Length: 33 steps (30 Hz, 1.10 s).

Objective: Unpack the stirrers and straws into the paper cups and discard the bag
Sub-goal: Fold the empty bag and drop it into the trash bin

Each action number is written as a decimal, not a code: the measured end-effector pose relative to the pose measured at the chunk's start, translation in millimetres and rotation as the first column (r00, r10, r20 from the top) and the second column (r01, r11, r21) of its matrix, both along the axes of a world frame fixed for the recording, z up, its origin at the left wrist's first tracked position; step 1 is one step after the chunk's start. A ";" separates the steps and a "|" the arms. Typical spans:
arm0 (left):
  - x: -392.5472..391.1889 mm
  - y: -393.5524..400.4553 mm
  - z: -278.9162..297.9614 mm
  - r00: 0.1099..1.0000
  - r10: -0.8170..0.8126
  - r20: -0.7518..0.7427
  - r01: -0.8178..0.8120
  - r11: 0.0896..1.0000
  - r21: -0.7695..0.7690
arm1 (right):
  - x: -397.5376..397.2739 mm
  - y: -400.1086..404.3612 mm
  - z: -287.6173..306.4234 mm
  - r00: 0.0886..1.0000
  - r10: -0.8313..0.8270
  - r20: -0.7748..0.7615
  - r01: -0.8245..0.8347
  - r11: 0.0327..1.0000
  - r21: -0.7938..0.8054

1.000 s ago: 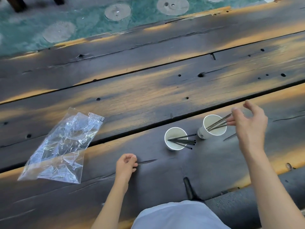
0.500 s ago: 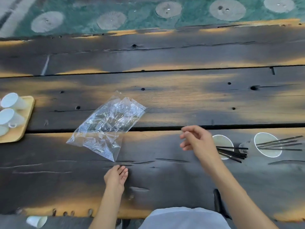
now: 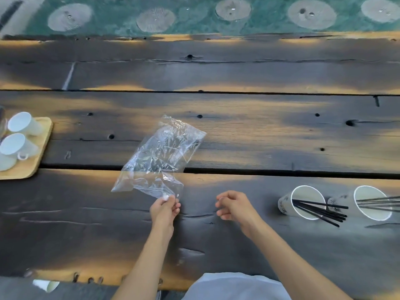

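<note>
Bag: your clear plastic bag (image 3: 161,155) lies on the dark desk (image 3: 259,131), left of centre, straddling the gap between two planks.
Bag axis: its long axis runs diagonally, from the near-left corner by your left hand up to the far-right corner; the near edge sits just at your fingertips.
Bag material: thin, crinkled, see-through film with bright creases; it looks flat and empty.
Left hand: your left hand (image 3: 165,207) has its fingers (image 3: 171,200) pressed together on the bag's near corner, pinching the film between thumb and forefinger.
Right hand: your right hand (image 3: 234,205) hovers near the desk to the right of the bag, fingers curled loosely inward, holding nothing and clear of the bag.
Cups: two white paper cups stand at your right, close beside each other, well apart from the bag.
Left cup (image 3: 302,202): holds black stirrers (image 3: 320,210), thin straight sticks fanning out over its rim to the right.
Right cup (image 3: 372,202): holds grey straws (image 3: 381,203), slim rods pointing right past the frame edge.
Desk surface: rough weathered wooden planks, dark with amber patches, pitted with holes and cracks.
Tray: a pale wooden tray (image 3: 41,152) at the far left carries white cups (image 3: 18,135).
</note>
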<state>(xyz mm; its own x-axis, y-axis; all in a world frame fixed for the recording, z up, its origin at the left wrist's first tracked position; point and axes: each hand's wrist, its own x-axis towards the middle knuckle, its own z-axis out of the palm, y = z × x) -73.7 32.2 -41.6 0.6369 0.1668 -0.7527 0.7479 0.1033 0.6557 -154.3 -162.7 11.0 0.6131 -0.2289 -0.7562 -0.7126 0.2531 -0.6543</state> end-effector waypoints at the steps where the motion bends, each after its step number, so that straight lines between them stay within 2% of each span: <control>1: -5.5 -8.1 1.0 0.999 -0.044 0.007 0.044 0.999 -0.019 | 2.2 -1.9 -3.9 0.999 -0.035 -0.006 0.035 0.999 0.007; 5: -31.1 -31.6 1.1 0.977 -0.214 0.017 0.214 0.973 -0.086 | 13.9 -13.6 -18.3 0.987 -0.157 -0.020 0.158 0.987 0.007; 10: -56.8 -40.5 -5.8 0.917 -0.393 -0.059 0.388 0.917 -0.091 | 29.8 -32.6 -28.1 0.933 -0.360 -0.020 0.360 0.928 0.097; 14: -69.4 -34.9 -8.1 0.873 -0.482 -0.079 0.474 0.875 -0.097 | 37.0 -46.6 -35.8 0.871 -0.491 0.028 0.491 0.871 0.019; 20: -70.4 -35.2 -15.4 0.868 -0.477 -0.134 0.476 0.878 -0.042 | 39.3 -56.4 -45.9 0.882 -0.471 0.007 0.470 0.878 -0.090; 24: -70.8 -38.9 -16.8 0.878 -0.452 -0.159 0.445 0.892 -0.082 | 39.6 -57.7 -50.6 0.880 -0.475 0.008 0.474 0.877 -0.083; 28: -72.8 -36.4 -20.2 0.844 -0.502 -0.188 0.496 0.865 -0.082 | 42.8 -70.2 -50.8 0.882 -0.470 0.028 0.471 0.880 -0.055; 33: -71.8 -21.7 -22.8 0.833 -0.509 -0.218 0.498 0.861 -0.106 | 47.2 -93.7 -50.3 0.869 -0.495 0.010 0.492 0.860 -0.133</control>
<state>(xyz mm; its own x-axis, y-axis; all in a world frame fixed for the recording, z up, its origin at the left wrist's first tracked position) -145.5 10.5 -64.5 0.4315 -0.1649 -0.8869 0.8329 -0.3048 0.4619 -107.1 -256.5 -39.3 0.3766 -0.5918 -0.7127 -0.5321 0.4915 -0.6894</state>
